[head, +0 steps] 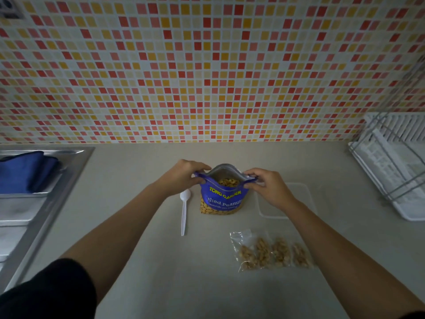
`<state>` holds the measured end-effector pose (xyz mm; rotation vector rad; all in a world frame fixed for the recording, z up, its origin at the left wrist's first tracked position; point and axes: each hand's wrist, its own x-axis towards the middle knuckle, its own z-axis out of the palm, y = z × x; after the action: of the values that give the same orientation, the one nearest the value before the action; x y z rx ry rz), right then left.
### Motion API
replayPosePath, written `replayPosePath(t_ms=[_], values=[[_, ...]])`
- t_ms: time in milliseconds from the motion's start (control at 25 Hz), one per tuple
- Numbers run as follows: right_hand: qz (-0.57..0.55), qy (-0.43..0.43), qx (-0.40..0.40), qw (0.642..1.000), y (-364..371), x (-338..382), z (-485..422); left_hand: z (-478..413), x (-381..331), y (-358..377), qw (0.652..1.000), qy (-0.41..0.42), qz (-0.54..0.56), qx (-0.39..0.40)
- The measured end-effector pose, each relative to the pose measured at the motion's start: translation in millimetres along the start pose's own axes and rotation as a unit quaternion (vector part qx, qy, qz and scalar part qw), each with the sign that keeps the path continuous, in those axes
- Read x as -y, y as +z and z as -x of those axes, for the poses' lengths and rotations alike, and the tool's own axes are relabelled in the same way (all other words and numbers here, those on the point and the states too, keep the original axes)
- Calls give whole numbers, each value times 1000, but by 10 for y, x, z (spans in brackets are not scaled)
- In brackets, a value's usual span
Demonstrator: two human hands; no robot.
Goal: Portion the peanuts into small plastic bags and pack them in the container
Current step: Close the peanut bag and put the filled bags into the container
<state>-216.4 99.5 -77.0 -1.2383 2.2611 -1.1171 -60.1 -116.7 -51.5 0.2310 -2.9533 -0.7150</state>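
A blue peanut pouch (222, 199) stands upright on the counter with its mouth spread wide, peanuts visible inside. My left hand (184, 174) pinches the pouch's left top corner and my right hand (268, 187) pinches the right top corner. A white plastic spoon (184, 211) lies just left of the pouch. A clear plastic container (299, 199) sits to the right, partly behind my right hand. Several small clear bags filled with peanuts (271, 252) lie in a row in front of it, near my right forearm.
A steel sink (34, 215) with a blue cloth (25, 172) on its rim is at the left. A white dish rack (395, 162) stands at the right edge. A tiled wall rises behind the beige counter (184, 272).
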Motion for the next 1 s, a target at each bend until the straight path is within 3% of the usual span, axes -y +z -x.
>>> replayPosePath(t_ms=[200, 440, 680, 760, 880, 1000], values=[[24, 36, 18, 999, -44, -125, -66, 21, 144, -71, 997, 3, -16, 73], [-48, 110, 21, 993, 53, -206, -203, -26, 253, -49, 992, -49, 22, 114], [16, 62, 0, 998, -5, -147, -185, -57, 297, -85, 995, -45, 50, 77], [88, 2, 10, 996, -2, 2, -175, -60, 283, -92, 996, -33, 45, 75], [213, -110, 39, 970, 188, 400, -311, -73, 251, -93, 996, -26, 38, 70], [275, -98, 86, 953, 442, 665, -456, -57, 228, -72, 998, -21, 13, 57]])
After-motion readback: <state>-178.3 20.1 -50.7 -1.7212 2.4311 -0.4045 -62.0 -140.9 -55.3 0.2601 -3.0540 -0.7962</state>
